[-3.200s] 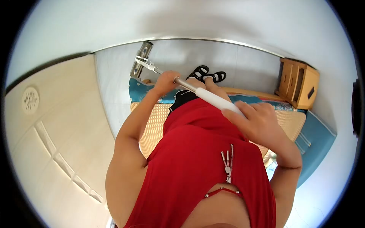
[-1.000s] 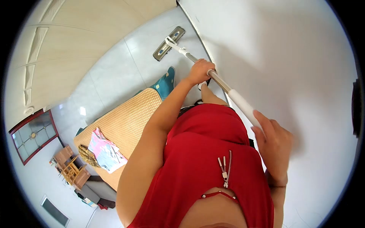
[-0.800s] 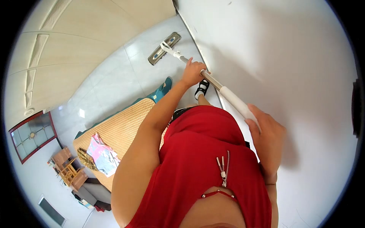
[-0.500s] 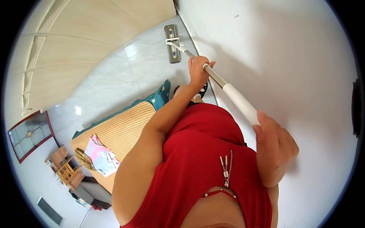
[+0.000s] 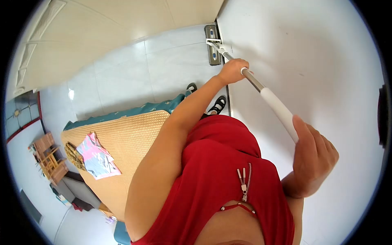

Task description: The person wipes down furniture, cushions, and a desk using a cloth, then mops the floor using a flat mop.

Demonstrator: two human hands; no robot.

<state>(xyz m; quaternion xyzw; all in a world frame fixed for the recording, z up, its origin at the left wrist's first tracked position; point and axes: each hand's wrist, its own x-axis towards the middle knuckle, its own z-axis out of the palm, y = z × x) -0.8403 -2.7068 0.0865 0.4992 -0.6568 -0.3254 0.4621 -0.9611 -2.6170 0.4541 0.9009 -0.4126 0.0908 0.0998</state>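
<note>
A flat mop [image 5: 279, 111] slants across the view, with a white upper grip and a silver pole. My left hand [image 5: 234, 70] is closed around the lower pole, near a white collar. At the top end, my right hand [image 5: 314, 157] wraps the white grip, its thumb lying along it. The grey rectangular mop head [image 5: 214, 59] lies flat on the tiled floor, up against the foot of the white wall, joined to the pole by a white hinged bracket.
White wall [image 5: 326, 81] rises close on my right. Beige cabinet doors [image 5: 122, 24] stand ahead. To my left is a bed with a woven mat [image 5: 139, 134], folded pink-and-blue cloth [image 5: 98, 157] and a teal skirt. My sandalled feet [image 5: 219, 105] are near the wall. Wooden chairs [image 5: 49, 161] stand farther off.
The mop head has slid right across the floor to the wall's base. Both hands have moved right with the pole, still gripping it. My view has shifted, showing more of both sandals.
</note>
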